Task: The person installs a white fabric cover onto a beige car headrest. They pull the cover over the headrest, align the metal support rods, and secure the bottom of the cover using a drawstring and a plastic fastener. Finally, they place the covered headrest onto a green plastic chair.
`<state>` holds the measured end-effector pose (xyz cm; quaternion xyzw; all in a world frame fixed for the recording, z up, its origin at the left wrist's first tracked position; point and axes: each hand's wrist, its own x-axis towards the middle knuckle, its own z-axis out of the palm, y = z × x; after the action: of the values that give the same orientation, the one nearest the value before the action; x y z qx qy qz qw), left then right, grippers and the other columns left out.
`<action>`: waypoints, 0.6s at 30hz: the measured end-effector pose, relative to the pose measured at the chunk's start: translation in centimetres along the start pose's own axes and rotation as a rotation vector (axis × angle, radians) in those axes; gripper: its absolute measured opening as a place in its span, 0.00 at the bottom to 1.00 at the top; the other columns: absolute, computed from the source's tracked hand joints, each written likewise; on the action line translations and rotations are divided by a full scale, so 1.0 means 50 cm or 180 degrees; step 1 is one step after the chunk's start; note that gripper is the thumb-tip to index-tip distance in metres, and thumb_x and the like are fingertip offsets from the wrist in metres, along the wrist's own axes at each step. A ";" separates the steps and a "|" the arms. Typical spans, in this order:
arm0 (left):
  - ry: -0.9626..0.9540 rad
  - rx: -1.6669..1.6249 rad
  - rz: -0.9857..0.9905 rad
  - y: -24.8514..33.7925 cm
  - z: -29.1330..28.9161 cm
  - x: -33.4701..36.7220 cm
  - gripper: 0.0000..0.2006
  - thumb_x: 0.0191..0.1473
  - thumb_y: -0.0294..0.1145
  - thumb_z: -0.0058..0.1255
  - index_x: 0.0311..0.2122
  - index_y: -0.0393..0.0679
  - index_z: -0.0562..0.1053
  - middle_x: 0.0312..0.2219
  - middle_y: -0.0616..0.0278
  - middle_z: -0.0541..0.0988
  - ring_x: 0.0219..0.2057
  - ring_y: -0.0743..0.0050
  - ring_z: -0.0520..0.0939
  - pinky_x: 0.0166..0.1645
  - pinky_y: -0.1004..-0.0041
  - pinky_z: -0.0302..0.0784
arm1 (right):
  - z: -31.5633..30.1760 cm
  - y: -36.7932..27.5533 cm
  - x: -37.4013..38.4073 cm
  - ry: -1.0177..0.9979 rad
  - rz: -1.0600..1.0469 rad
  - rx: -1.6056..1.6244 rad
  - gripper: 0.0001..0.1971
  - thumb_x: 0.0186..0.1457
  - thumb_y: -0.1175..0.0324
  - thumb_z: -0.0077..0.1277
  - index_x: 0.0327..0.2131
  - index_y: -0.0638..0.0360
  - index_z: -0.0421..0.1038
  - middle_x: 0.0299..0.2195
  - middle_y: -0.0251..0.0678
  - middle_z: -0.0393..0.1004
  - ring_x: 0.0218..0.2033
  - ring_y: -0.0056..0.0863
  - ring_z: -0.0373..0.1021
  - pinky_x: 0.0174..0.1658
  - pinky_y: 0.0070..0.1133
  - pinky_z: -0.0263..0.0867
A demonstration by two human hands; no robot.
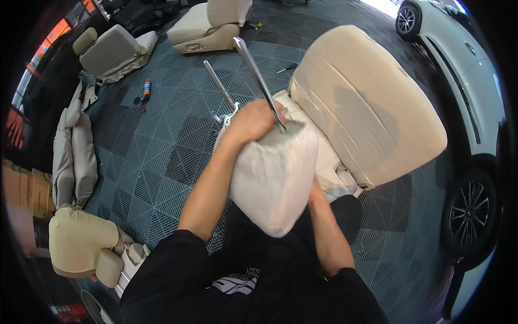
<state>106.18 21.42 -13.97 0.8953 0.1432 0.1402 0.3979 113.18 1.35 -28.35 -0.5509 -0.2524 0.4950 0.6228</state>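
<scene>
A car headrest [275, 183] in a pale, off-white fabric cover stands over my lap, its two chrome posts [259, 75] pointing up and away from me. Grey-green foam or lining [286, 134] shows around the base of the nearer post. My left hand [256, 121] lies across the post side between the posts, its fingers bent onto the cover's edge. White cord or fabric ties [231, 114] hang beside the farther post. Along the headrest's right side sits my right hand [314, 191], its fingers hidden behind the cover.
Just ahead on the right lies a beige car seat [367, 102] with a dark wet-looking stain. More seats [208, 27] stand at the back and left. A spray can [147, 89] and a screwdriver [287, 68] are on the tiled floor [145, 156]. A white car [458, 65] is at right.
</scene>
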 end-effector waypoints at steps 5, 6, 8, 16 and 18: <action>0.0348 0.0320 -0.0238 0.054 0.171 0.005 0.17 0.54 0.35 0.40 0.34 0.36 0.80 0.32 0.47 0.82 0.36 0.56 0.83 0.43 0.65 0.76 | -0.021 -0.047 -0.020 -0.0059 0.0151 0.3320 0.35 0.66 0.42 0.34 0.61 0.65 0.59 0.56 0.46 0.68 0.54 0.32 0.68 0.56 0.28 0.65; 0.0478 -0.0075 -0.0226 0.084 0.172 0.011 0.17 0.55 0.34 0.39 0.35 0.35 0.79 0.33 0.47 0.82 0.37 0.58 0.83 0.43 0.65 0.76 | -0.037 -0.042 -0.032 -0.0077 0.0088 0.3519 0.35 0.66 0.42 0.35 0.61 0.65 0.59 0.56 0.46 0.68 0.54 0.32 0.68 0.56 0.28 0.65; 0.0436 -0.0946 0.0251 0.144 0.153 -0.009 0.17 0.56 0.33 0.39 0.36 0.34 0.79 0.34 0.48 0.82 0.39 0.59 0.83 0.45 0.65 0.76 | -0.073 -0.026 -0.058 -0.0075 0.0001 0.3768 0.35 0.66 0.42 0.35 0.61 0.65 0.59 0.56 0.46 0.68 0.54 0.33 0.68 0.56 0.28 0.65; 0.0866 -0.1040 -0.0006 0.013 0.040 -0.141 0.42 0.44 0.53 0.62 0.61 0.39 0.64 0.54 0.47 0.73 0.58 0.48 0.70 0.65 0.50 0.59 | -0.091 -0.005 -0.101 0.0404 -0.0130 0.3128 0.35 0.65 0.42 0.38 0.60 0.65 0.60 0.55 0.48 0.69 0.53 0.34 0.69 0.56 0.29 0.65; 0.0135 -0.0932 0.0124 -0.050 0.070 -0.152 0.48 0.38 0.50 0.69 0.63 0.41 0.61 0.56 0.49 0.69 0.57 0.58 0.70 0.61 0.63 0.64 | -0.105 -0.004 -0.065 0.0679 -0.0068 0.1930 0.33 0.64 0.43 0.40 0.58 0.65 0.63 0.52 0.49 0.71 0.51 0.36 0.70 0.54 0.29 0.66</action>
<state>100.13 17.88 -19.16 0.8271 0.1122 0.1861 0.5183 116.50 -3.83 -28.79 -0.3863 -0.0325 0.4806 0.7866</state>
